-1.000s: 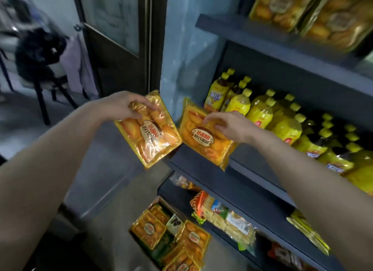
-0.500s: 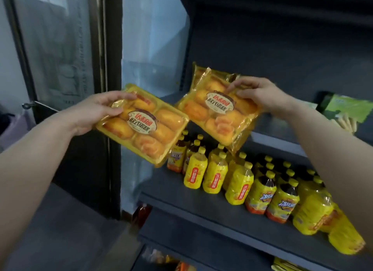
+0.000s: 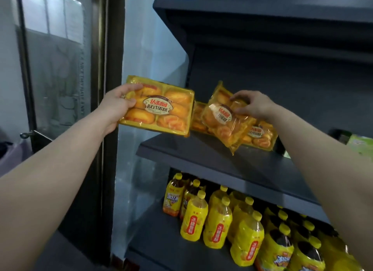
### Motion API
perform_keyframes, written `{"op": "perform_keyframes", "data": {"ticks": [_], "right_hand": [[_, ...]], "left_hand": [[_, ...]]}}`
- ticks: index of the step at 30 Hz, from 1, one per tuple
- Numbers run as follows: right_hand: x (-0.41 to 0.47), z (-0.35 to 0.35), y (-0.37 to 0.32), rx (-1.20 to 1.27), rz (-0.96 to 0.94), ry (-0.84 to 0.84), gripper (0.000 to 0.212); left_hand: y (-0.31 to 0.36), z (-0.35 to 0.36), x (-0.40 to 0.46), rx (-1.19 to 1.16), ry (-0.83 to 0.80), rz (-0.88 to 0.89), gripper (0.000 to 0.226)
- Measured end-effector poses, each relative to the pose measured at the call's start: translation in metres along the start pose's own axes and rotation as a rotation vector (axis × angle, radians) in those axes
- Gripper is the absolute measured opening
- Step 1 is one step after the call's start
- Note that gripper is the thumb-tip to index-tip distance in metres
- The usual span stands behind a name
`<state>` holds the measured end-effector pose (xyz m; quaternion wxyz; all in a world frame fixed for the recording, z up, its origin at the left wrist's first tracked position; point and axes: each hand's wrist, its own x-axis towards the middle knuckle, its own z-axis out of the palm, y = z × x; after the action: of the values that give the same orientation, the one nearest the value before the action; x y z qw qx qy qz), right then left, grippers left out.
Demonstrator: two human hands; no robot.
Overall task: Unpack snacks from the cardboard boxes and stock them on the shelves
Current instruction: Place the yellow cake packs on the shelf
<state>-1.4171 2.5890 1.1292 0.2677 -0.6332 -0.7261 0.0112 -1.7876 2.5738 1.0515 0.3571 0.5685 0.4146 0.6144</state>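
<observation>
My left hand (image 3: 117, 105) grips a yellow pack of small cakes (image 3: 161, 111) by its left edge, held in the air just left of the dark shelf unit. My right hand (image 3: 252, 105) holds a second cake pack (image 3: 222, 121), tilted, with its lower corner over the middle shelf (image 3: 201, 155). Behind it, more of the same packs (image 3: 260, 135) lean at the back of that shelf. No cardboard box shows in this view.
Several yellow drink bottles (image 3: 218, 224) fill the shelf below. A green package (image 3: 361, 145) sits at the far right of the middle shelf. The upper shelf (image 3: 262, 18) hangs overhead. A dark-framed glass door (image 3: 60, 69) stands to the left.
Both hands have risen with their packs from near the bottle shelf to the shelf above. The right pack has moved in over that shelf, in front of the stocked packs.
</observation>
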Motion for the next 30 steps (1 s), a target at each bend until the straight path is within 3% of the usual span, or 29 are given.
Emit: {"op": "perform_keyframes", "data": {"ticks": [5, 10, 18, 22, 25, 30], "right_hand": [[0.052, 0.034, 0.008, -0.126, -0.151, -0.171, 0.035], [0.098, 0.056, 0.03, -0.023, -0.158, -0.215, 0.034], [0.13, 0.094, 0.053, -0.294, -0.197, -0.067, 0.041], [0.12, 0.084, 0.055, -0.133, -0.306, 0.158, 0.039], [0.105, 0.075, 0.055, -0.03, -0.292, 0.111, 0.029], [0.088, 0.07, 0.066, -0.058, -0.198, 0.001, 0.032]], "left_hand": [[-0.015, 0.025, 0.027, 0.05, -0.012, -0.022, 0.047], [-0.031, 0.039, 0.04, 0.036, -0.004, -0.061, 0.046], [-0.042, 0.067, 0.057, 0.093, -0.076, -0.112, 0.043], [-0.044, 0.092, 0.071, 0.112, -0.144, -0.121, 0.043], [-0.045, 0.121, 0.081, 0.125, -0.181, -0.11, 0.046], [-0.057, 0.162, 0.095, 0.179, -0.254, -0.077, 0.042]]}}
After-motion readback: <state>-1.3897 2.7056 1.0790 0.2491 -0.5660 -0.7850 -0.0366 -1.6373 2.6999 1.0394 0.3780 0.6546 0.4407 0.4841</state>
